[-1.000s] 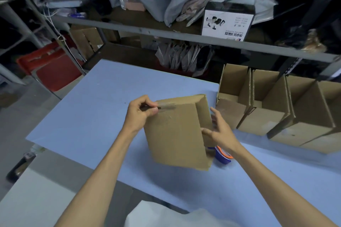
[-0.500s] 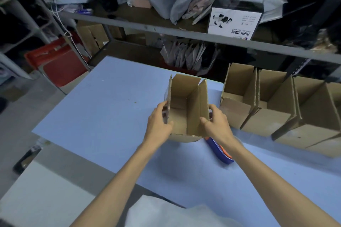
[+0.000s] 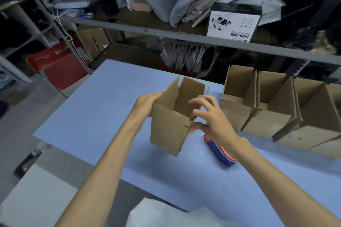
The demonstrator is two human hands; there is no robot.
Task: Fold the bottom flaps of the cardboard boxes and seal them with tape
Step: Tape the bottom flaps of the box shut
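A small brown cardboard box point(image 3: 169, 127) is held upright and tilted, just above the blue table point(image 3: 92, 116), its open end facing up. My left hand point(image 3: 145, 105) holds its left wall, fingers partly hidden behind the cardboard. My right hand point(image 3: 212, 118) grips the box's right corner, thumb on the near edge and fingers over the top of the wall. A blue and orange tape dispenser point(image 3: 219, 150) lies on the table under my right wrist.
Three open cardboard boxes point(image 3: 273, 112) stand in a row at the table's right. A metal shelf rail point(image 3: 166, 32) with bags and a white carton runs behind the table. A red crate point(image 3: 60, 68) sits on the floor at left.
The box was turned from its flat side facing me to open end up, then lifted and rotated. My right hand shifted onto its right corner; the camera moved closer.
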